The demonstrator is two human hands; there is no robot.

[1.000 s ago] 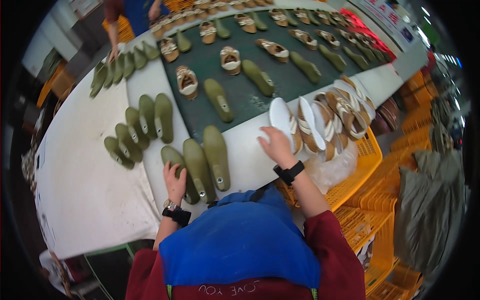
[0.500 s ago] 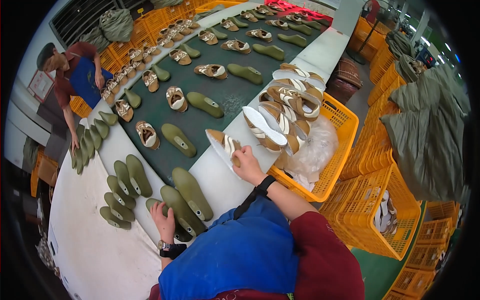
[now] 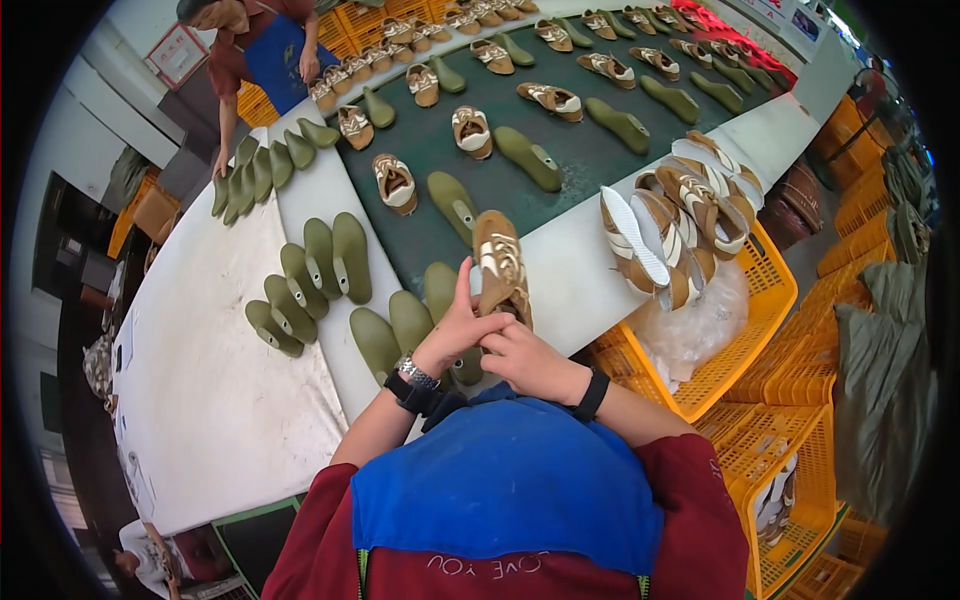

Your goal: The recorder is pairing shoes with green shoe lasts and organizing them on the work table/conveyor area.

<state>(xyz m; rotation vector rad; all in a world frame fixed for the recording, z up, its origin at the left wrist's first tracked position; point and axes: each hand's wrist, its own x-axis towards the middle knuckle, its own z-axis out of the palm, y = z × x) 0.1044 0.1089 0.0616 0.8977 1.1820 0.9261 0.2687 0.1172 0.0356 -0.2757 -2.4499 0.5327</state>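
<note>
A brown sneaker with cream stripes (image 3: pixel 500 262) is held toe-away in front of my chest. My right hand (image 3: pixel 535 362) is closed at its heel end. My left hand (image 3: pixel 455 335) lies along the shoe's left side, index finger stretched up and thumb across the heel by the right hand; the palm side is hidden. Just under and left of my hands lie several green shoe lasts (image 3: pixel 375 343), partly covered by my left wrist. Another green last (image 3: pixel 452 205) lies on the dark green belt (image 3: pixel 540 210) beyond the shoe.
Rows of sneakers and lasts cover the belt. Right of it, sneakers (image 3: pixel 690 215) are piled beside a yellow crate (image 3: pixel 765 280) holding clear plastic. More lasts (image 3: pixel 300 285) lie left on the white table (image 3: pixel 200 400). A co-worker (image 3: pixel 260 60) reaches toward lasts at the far left.
My right hand has brought the sneaker left, to the middle front of me. My left hand has left the lasts and come to the shoe. The view has turned.
</note>
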